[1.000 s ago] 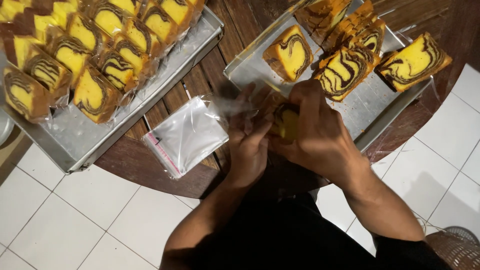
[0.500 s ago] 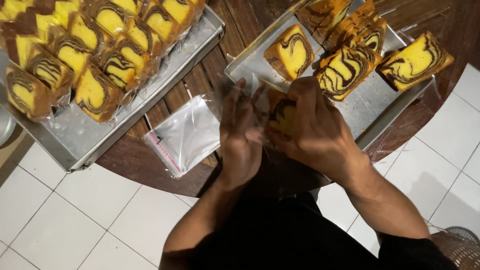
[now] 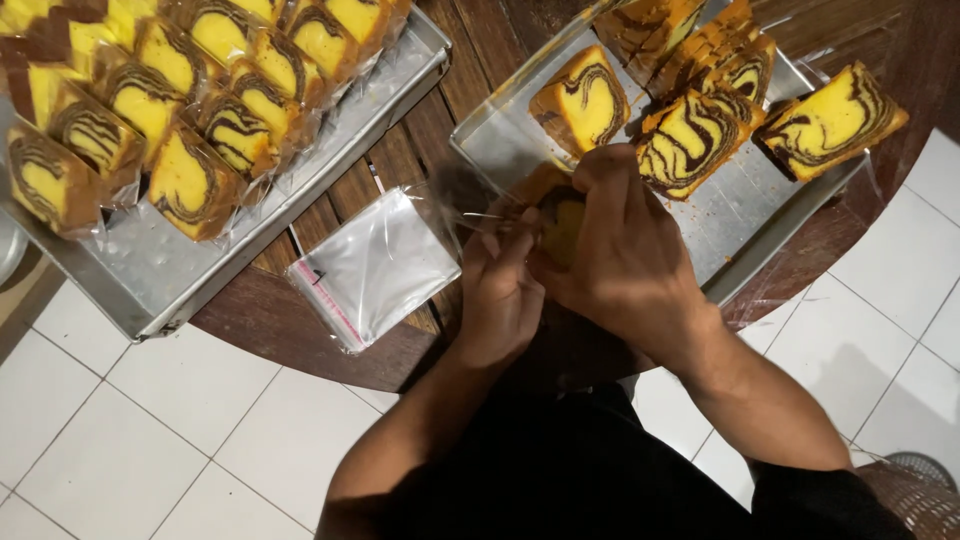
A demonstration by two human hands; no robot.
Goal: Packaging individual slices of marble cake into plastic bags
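Note:
My right hand (image 3: 625,255) grips a slice of yellow and brown marble cake (image 3: 562,228) at the near edge of the right metal tray (image 3: 505,150). My left hand (image 3: 505,290) pinches the clear plastic bag (image 3: 470,215) that wraps around the slice; the bag's edges are hard to make out. Both hands meet over the round wooden table (image 3: 300,335). Unwrapped marble cake slices (image 3: 700,130) lie on the right tray. A stack of flat clear plastic bags (image 3: 375,265) rests on the table just left of my left hand.
The left metal tray (image 3: 150,285) holds several wrapped marble cake slices (image 3: 190,185) in rows. A single slice (image 3: 830,120) lies at the right tray's far right corner. White floor tiles (image 3: 120,430) surround the table. A wicker basket (image 3: 910,495) shows at the bottom right.
My hands have turned the slice and drawn the plastic around it; my left hand's fingers went from spread upright to pinching at the slice. The trays and the bag stack have not moved.

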